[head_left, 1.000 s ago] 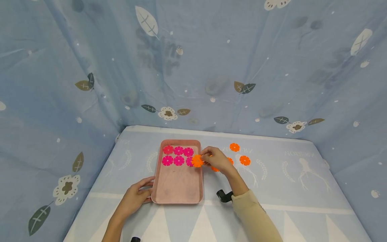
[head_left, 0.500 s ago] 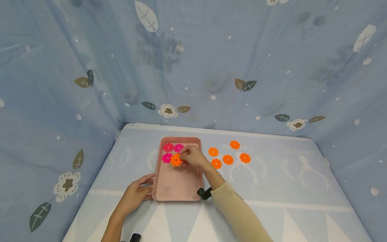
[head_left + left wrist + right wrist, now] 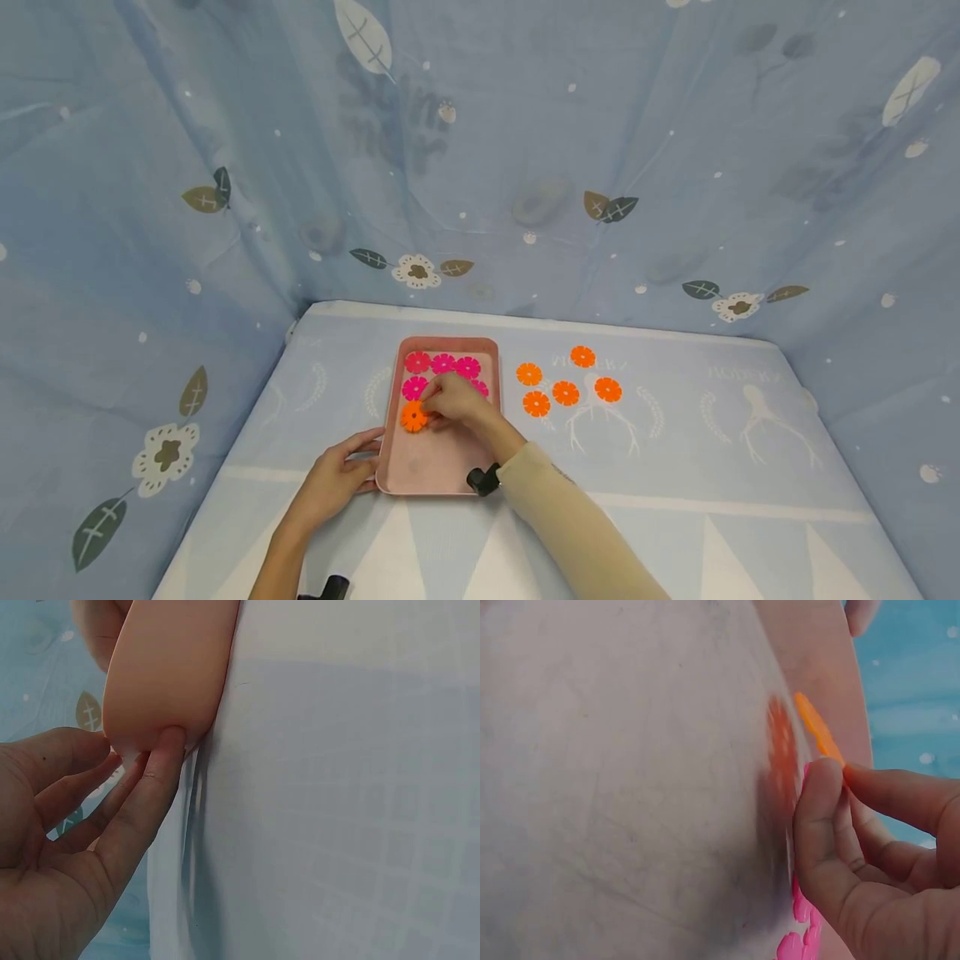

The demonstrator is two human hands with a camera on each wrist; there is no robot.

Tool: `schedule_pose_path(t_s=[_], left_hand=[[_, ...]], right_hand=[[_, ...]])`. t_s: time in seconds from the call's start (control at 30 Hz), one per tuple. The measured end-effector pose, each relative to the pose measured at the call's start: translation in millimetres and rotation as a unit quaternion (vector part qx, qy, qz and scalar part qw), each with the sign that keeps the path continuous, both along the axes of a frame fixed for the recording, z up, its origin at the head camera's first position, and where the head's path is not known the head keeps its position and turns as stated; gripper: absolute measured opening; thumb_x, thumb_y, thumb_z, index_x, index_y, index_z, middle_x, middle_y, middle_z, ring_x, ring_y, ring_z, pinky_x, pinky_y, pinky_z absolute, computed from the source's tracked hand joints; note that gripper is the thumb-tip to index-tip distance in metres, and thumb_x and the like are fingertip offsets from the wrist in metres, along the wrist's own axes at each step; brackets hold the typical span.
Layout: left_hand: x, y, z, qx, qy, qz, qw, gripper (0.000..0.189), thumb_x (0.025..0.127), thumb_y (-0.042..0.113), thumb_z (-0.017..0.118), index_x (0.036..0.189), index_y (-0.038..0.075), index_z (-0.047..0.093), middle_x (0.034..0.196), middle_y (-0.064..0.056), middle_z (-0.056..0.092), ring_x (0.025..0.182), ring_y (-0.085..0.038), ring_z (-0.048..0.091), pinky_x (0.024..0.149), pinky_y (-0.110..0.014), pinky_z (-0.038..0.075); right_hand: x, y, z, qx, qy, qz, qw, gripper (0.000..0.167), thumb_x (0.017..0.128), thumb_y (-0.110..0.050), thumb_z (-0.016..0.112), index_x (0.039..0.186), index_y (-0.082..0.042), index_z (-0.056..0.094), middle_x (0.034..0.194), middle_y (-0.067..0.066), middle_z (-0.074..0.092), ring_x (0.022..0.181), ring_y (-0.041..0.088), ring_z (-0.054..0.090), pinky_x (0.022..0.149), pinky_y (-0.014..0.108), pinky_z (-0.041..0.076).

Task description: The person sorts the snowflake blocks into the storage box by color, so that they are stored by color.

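Observation:
My right hand [image 3: 459, 402] pinches an orange flower-shaped disc [image 3: 414, 417] between thumb and fingertip over the left part of a pink tray [image 3: 438, 475]. In the right wrist view that orange disc [image 3: 819, 729] stands edge-on, slightly above the tray floor, its blurred reflection beside it. Two rows of pink flower discs [image 3: 468, 367] fill the tray's far end, the nearer row partly covered by my right hand. At the tray's left side, my left hand [image 3: 333, 479] touches the outer wall with spread fingers; in the left wrist view a fingertip [image 3: 172, 739] presses on that wall.
Several loose orange discs [image 3: 566, 393] lie on the patterned tablecloth [image 3: 675, 433] right of the tray. Blue printed curtains [image 3: 480, 167] stand behind and at both sides. A black camera mount [image 3: 483, 480] sits by my right wrist, over the tray's front right corner.
My right hand has carried the orange disc from the tray's right edge leftward and nearer, to below the left pink disc. My left hand stays at the tray's side.

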State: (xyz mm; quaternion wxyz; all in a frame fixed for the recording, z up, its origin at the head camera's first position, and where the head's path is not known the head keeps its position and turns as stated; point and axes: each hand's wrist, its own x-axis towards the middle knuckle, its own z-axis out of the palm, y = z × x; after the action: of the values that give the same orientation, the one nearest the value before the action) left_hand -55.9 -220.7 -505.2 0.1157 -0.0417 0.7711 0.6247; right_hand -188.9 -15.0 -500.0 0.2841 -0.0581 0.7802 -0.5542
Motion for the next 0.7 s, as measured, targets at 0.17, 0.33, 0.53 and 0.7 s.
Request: schedule_pose_path(t_s=[0.17,0.33,0.53,0.7], left_hand=[[0.5,-1.4,-1.0,0.002,0.004,-0.003,1.0000,0.046,0.098,0.000,0.059,0.144,0.001,0.051,0.134,-0.026,0.055,0.106,-0.032,0.067,0.076,-0.035,0.061],[0.0,-1.1,-2.3,0.003,0.004,-0.003,1.0000,0.047,0.098,-0.002,0.059,0.144,0.000,0.051,0.133,-0.026,0.055,0.105,-0.033,0.067,0.075,-0.035,0.061],[-0.8,0.0,-4.0,-0.011,0.002,0.002,0.9999,0.046,0.097,-0.003,0.058,0.143,0.003,0.053,0.129,-0.023,0.058,0.103,-0.030,0.068,0.074,-0.034,0.061],[-0.6,-0.1,-5.0,-0.012,0.002,0.001,0.9999,0.046,0.097,-0.004,0.059,0.143,0.003,0.053,0.129,-0.022,0.058,0.104,-0.030,0.068,0.075,-0.034,0.061]], right_hand=[[1.9,-3,2.5,0.018,-0.006,0.011,0.9998,0.006,0.092,-0.003,0.070,0.093,0.000,0.065,0.077,0.014,0.063,0.060,0.025,0.066,0.060,0.034,0.061],[2.8,-4,3.1,0.030,-0.011,0.008,0.9995,0.006,0.093,-0.004,0.069,0.092,0.001,0.065,0.078,0.015,0.064,0.061,0.026,0.067,0.061,0.034,0.061],[3.8,0,9.0,0.045,0.007,0.019,0.9988,0.008,0.094,-0.006,0.069,0.095,0.001,0.065,0.080,0.017,0.065,0.067,0.030,0.069,0.063,0.034,0.061],[5.7,14,24.0,0.041,0.053,0.041,0.9969,0.007,0.094,-0.006,0.069,0.097,0.000,0.066,0.085,0.020,0.067,0.074,0.036,0.070,0.067,0.040,0.062]])
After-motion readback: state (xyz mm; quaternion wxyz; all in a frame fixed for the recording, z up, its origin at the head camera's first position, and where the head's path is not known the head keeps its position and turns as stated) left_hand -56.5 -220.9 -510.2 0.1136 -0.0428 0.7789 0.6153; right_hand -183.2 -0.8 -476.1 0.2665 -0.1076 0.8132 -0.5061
